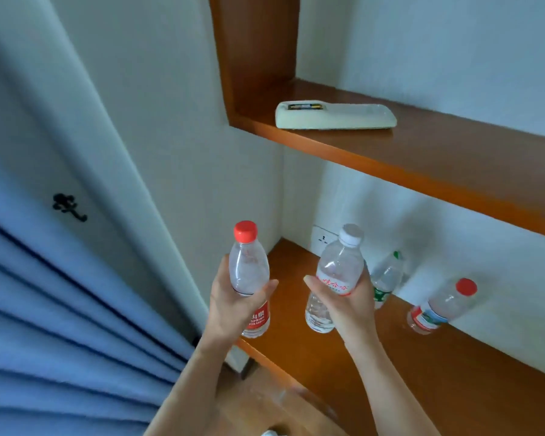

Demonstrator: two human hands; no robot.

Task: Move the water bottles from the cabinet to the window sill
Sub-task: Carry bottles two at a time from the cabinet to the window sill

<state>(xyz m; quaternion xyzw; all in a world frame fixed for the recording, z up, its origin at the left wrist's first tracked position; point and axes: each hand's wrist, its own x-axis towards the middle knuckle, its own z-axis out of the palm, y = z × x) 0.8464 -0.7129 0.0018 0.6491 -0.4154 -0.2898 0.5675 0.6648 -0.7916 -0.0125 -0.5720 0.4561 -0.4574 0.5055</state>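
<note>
Red-capped bottle [249,269] held in left hand [232,309] and white-capped bottle [339,265] in right hand [350,306] may slip if either grip loosens

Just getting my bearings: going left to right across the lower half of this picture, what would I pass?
Blue curtain → left hand holding a red-capped bottle → right hand holding a white-capped bottle → green-capped bottle on the shelf → second red-capped bottle farther along the shelf.

Both forearms raised, left hand [233,306] gripping, right hand [345,305] gripping
</note>
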